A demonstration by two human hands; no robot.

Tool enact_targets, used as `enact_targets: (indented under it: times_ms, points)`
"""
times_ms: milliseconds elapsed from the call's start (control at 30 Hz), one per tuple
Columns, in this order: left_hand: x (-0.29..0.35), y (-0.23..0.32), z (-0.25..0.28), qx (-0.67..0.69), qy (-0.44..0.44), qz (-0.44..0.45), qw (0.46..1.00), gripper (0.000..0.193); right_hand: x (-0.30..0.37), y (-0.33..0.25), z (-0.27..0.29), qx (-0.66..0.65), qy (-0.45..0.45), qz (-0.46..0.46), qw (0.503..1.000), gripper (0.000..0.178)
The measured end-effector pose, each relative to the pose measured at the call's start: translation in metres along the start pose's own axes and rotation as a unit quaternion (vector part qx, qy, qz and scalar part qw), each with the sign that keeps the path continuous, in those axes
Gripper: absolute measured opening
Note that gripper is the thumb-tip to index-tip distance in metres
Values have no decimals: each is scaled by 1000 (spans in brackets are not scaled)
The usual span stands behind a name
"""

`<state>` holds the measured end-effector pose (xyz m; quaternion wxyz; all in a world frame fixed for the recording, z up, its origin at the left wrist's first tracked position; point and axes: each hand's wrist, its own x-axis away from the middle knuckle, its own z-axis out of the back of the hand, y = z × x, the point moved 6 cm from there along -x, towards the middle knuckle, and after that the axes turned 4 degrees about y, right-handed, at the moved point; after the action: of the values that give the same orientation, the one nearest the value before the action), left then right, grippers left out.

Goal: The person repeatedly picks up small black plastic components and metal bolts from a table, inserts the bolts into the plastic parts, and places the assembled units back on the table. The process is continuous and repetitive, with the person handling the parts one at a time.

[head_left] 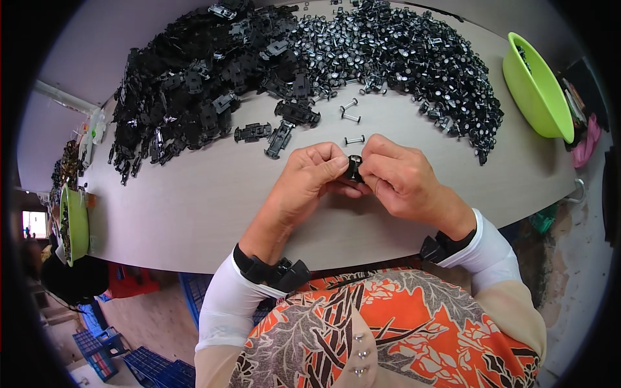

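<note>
Between my two hands, above the near part of the table, is a small black toy car chassis point(354, 169), mostly covered by fingers. My left hand point(317, 169) grips its left side between thumb and fingers. My right hand point(400, 176) closes on its right side, fingers curled; whether a wheel axle is in them is hidden. Just beyond my hands lies a loose wheel axle point(354, 140), with two more axles point(350, 118) farther off. Several black chassis point(279, 140) lie apart from the pile, to the left of these axles.
A big heap of black chassis point(187, 90) covers the far left of the table point(194, 213). Beside it spreads a heap of wheel axles point(394, 52). Green basins stand at the right point(540, 97) and left point(76, 223). Blue crates point(152, 365) sit on the floor.
</note>
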<state>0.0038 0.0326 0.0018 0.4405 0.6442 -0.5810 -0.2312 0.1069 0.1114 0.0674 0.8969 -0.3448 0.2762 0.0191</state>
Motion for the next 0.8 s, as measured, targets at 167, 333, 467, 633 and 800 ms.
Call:
enact_targets:
  times_ms: [167,333,467,633,800]
  points:
    - [1,2,-2,-2,-3,5,1000,20,-1,-5,-2,13,6,13,1000,28]
    - [2,4,-4,-27,30,-13,999,21,2,-4,-9,-3,32,30,999,34]
    - [12,4,6,-98,114,2,989,25,-1,-5,-9,-94,-41,-6,995,39]
    - [72,24,29,-79,186,-59,978,27,-1,31,31,0,35,-92,995,25]
    - [185,39,56,-135,208,-30,968,26,10,82,78,248,99,-121,956,14]
